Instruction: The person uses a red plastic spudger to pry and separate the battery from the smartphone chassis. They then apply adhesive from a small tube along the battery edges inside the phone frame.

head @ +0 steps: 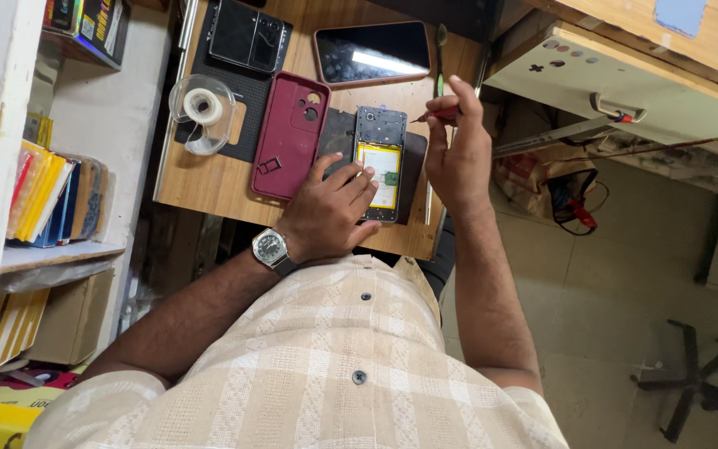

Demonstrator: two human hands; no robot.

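Left hand (326, 212) pins opened phone (380, 162); right hand (456, 150) pinches red screwdriver (435, 115).
Left grip flat, holding nothing; tip beside phone could slip, gouging yellow battery (378, 173).

The left hand (326, 212) covers the lower part of the opened phone (380, 158), so what its fingertips press there cannot be made out. The tip of the thin red tool (435, 114) in the right hand (457, 154) is too small to identify. The black device (247, 33) at the desk's (209, 179) far end is cut off by the top edge.
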